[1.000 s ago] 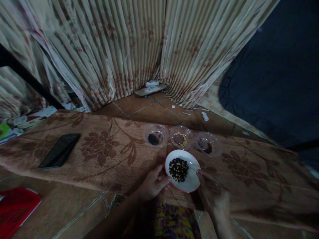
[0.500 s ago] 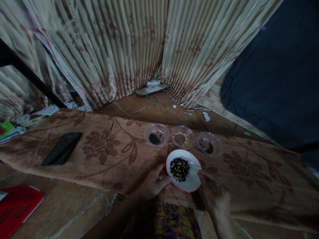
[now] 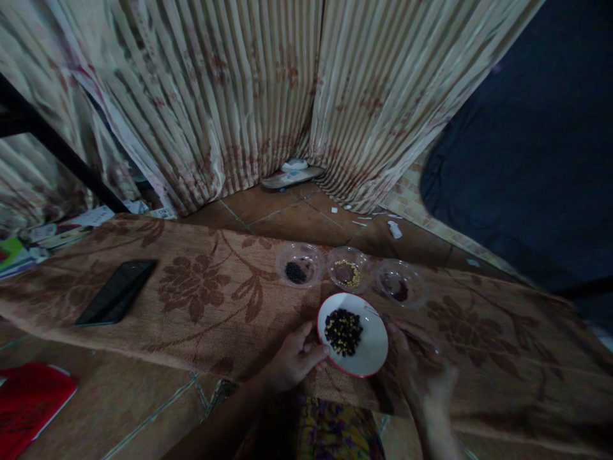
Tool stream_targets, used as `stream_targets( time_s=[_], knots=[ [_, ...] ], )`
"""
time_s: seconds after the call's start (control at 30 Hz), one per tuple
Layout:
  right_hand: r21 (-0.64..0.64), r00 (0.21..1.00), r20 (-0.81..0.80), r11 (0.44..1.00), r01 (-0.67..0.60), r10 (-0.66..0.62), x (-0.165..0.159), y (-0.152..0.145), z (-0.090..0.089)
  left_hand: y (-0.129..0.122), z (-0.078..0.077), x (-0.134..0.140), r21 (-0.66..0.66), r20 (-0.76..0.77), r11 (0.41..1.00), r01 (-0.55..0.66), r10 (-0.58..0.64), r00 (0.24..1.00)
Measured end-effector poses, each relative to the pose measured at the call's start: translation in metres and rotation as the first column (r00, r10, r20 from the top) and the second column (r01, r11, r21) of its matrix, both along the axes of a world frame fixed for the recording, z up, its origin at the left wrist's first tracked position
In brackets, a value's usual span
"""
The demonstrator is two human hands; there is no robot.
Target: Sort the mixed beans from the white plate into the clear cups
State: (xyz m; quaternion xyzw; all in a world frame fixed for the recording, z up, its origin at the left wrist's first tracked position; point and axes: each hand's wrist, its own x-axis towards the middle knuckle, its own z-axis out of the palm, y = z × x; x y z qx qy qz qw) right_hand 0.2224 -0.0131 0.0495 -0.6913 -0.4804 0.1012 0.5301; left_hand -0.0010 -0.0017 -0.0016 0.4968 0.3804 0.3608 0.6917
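While left hand [image 3: 297,359] grips plate [image 3: 371,348] at left rim, right hand [image 3: 425,372] holds tweezers [image 3: 372,311], tips pointing far-left; beans [image 3: 343,332] lie near-left of tips.

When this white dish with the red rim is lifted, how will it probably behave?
The dish looks smooth and glossy, so it is probably stiff and slightly slippery. The loose dark and yellow grains are heaped toward its left, so that side may feel heavier, and they would likely slide if it tilts.
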Motion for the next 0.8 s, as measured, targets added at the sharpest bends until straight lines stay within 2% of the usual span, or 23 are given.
stream_targets(
  time_s=[0.07,0.13,0.27,0.4,0.6,0.7,0.8],
  knots=[
    [0.069,0.998,-0.011,0.996,0.058,-0.057,-0.003,0.021,0.012,0.0,-0.002,0.0,0.0,0.001,1.0,-0.001,0.001,1.0],
    [0.156,0.997,-0.061,0.986,0.062,-0.053,-0.006,0.042,0.021,0.0,-0.003,0.0,-0.005,0.002,1.0,-0.006,0.006,1.0],
    [0.206,0.989,-0.146,0.977,0.053,-0.023,-0.008,0.061,0.024,0.0,-0.003,0.001,-0.004,-0.004,1.0,-0.016,0.016,1.0],
    [0.168,0.983,-0.163,0.98,0.109,-0.081,-0.004,0.04,0.012,0.0,-0.002,0.001,0.006,0.001,1.0,-0.003,0.003,1.0],
    [-0.031,0.962,-0.212,0.985,0.171,-0.174,0.0,-0.011,-0.003,-0.001,-0.006,0.0,-0.019,0.006,1.0,-0.011,0.011,1.0],
    [-0.095,0.976,-0.184,0.991,0.097,-0.114,0.001,-0.028,-0.009,0.0,-0.007,0.001,-0.017,0.0,1.0,0.0,0.0,1.0],
    [-0.101,0.988,-0.152,0.995,0.011,-0.026,0.001,-0.036,-0.014,0.0,-0.007,0.0,-0.011,0.007,1.0,0.0,0.0,1.0]
  ],
)
